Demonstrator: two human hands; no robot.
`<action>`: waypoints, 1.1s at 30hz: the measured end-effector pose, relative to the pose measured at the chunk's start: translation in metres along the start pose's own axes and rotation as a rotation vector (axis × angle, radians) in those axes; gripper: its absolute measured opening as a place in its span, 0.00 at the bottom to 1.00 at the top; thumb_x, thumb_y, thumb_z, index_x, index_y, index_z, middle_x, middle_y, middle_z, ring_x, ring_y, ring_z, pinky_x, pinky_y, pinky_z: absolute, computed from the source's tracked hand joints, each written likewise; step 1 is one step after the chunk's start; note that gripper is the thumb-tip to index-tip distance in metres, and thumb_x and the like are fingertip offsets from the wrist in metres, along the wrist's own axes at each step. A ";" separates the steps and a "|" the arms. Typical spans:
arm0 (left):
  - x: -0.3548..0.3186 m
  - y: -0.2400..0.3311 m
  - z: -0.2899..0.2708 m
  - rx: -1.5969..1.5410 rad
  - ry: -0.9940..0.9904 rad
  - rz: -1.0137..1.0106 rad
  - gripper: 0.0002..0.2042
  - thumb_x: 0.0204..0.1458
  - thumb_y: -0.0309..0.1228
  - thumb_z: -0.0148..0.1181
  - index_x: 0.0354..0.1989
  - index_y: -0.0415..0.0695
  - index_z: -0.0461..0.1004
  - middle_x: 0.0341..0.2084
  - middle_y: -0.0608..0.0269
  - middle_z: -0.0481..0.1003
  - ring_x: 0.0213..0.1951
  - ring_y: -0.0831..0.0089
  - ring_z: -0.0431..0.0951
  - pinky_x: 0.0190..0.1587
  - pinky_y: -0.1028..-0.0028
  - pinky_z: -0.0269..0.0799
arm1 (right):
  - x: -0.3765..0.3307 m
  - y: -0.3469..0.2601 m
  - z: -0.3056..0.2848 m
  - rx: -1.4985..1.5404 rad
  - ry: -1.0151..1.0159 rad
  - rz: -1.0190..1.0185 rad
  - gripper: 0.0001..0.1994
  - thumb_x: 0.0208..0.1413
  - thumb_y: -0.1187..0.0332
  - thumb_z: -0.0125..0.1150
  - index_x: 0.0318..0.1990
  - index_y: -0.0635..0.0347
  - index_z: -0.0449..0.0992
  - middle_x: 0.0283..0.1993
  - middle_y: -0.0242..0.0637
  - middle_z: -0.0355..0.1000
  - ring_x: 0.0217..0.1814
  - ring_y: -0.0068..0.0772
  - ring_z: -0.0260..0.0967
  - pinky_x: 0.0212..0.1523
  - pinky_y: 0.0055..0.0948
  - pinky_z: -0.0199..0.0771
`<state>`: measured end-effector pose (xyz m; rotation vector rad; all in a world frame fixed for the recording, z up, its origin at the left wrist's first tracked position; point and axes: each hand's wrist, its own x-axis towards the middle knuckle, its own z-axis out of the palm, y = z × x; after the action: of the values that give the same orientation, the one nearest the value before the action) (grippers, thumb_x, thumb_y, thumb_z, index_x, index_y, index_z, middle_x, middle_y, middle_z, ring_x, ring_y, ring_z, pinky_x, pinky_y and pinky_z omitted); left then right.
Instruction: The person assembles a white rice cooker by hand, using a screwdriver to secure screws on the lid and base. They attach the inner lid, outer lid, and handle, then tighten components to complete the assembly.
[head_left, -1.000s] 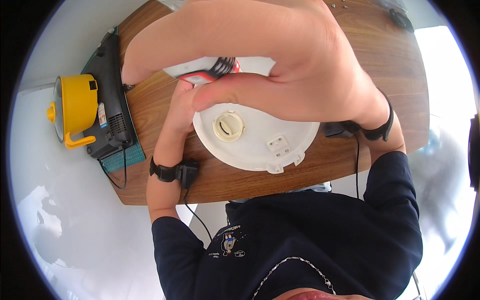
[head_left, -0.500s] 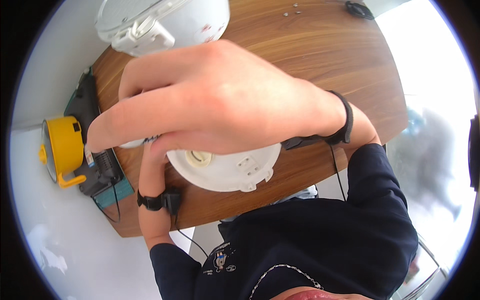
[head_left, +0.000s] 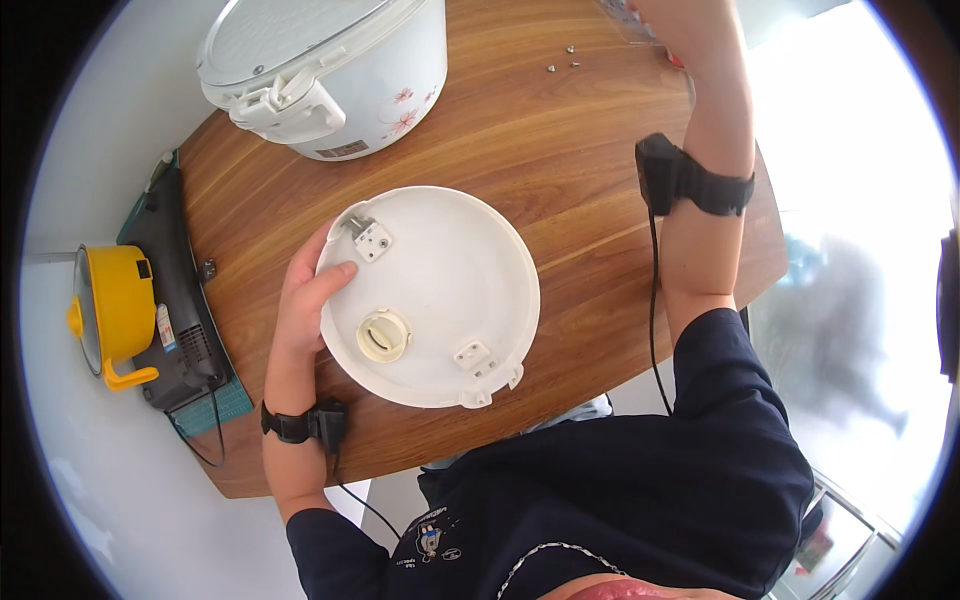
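My left hand [head_left: 303,305] grips the left rim of a round white plastic rice cooker lid [head_left: 440,270], its thumb over the edge and the other fingers hidden beneath. The lid's inner side faces up. It has a metal latch piece [head_left: 357,226] by the thumb, a cream round vent fitting [head_left: 384,335], and a small block with holes [head_left: 475,355] near the hinge tabs. My right hand [head_left: 680,22] reaches to the far right corner of the table, beside a clear plastic bag [head_left: 628,18]. The upper picture edge cuts it off, so its grip does not show.
A white rice cooker with flowers [head_left: 390,85] stands at the far left. Three small screws [head_left: 570,49] lie on the wooden table [head_left: 600,260]. A yellow pot [head_left: 122,303] and a black appliance [head_left: 180,260] are at the left. Cables hang from both wristbands.
My right hand has swung from over the lid to the far right corner, uncovering the lid and my left hand. The left hand still holds the lid.
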<state>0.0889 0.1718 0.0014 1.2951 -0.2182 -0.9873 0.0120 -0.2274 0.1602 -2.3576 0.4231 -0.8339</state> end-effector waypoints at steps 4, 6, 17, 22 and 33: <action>0.004 -0.003 -0.001 -0.012 -0.017 0.009 0.31 0.59 0.22 0.58 0.73 0.32 0.63 0.61 0.50 0.77 0.59 0.63 0.80 0.61 0.64 0.77 | 0.020 0.112 0.033 -0.439 -0.222 -0.264 0.09 0.53 0.64 0.71 0.35 0.60 0.86 0.34 0.48 0.82 0.35 0.55 0.80 0.39 0.49 0.80; 0.002 -0.002 0.000 -0.010 -0.026 0.020 0.31 0.59 0.22 0.58 0.73 0.32 0.63 0.61 0.49 0.77 0.59 0.63 0.80 0.61 0.65 0.77 | 0.019 0.112 0.042 -0.546 -0.355 -0.148 0.11 0.50 0.63 0.70 0.34 0.61 0.87 0.36 0.53 0.82 0.40 0.59 0.81 0.44 0.51 0.81; -0.001 0.004 0.007 0.034 -0.038 0.023 0.32 0.58 0.26 0.61 0.72 0.31 0.64 0.60 0.49 0.77 0.58 0.63 0.80 0.61 0.65 0.77 | 0.010 0.119 0.089 -0.688 -0.524 -0.012 0.16 0.46 0.60 0.73 0.35 0.65 0.86 0.38 0.57 0.82 0.45 0.59 0.82 0.46 0.49 0.83; 0.000 0.005 0.009 0.023 -0.015 0.019 0.32 0.58 0.25 0.61 0.72 0.32 0.64 0.60 0.49 0.77 0.58 0.64 0.80 0.61 0.65 0.77 | 0.012 0.135 0.091 -0.702 -0.567 -0.073 0.10 0.55 0.66 0.67 0.43 0.56 0.85 0.43 0.48 0.84 0.49 0.54 0.81 0.52 0.47 0.80; 0.000 0.011 0.009 0.032 -0.065 -0.023 0.30 0.60 0.24 0.57 0.73 0.34 0.65 0.61 0.53 0.77 0.57 0.68 0.81 0.60 0.68 0.78 | 0.005 0.031 0.041 -0.163 -0.498 -0.015 0.10 0.64 0.66 0.62 0.49 0.57 0.83 0.37 0.24 0.77 0.32 0.13 0.66 0.30 0.20 0.65</action>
<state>0.0880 0.1648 0.0137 1.2979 -0.2706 -1.0505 0.0397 -0.2362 0.1171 -2.6078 0.2689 -0.2015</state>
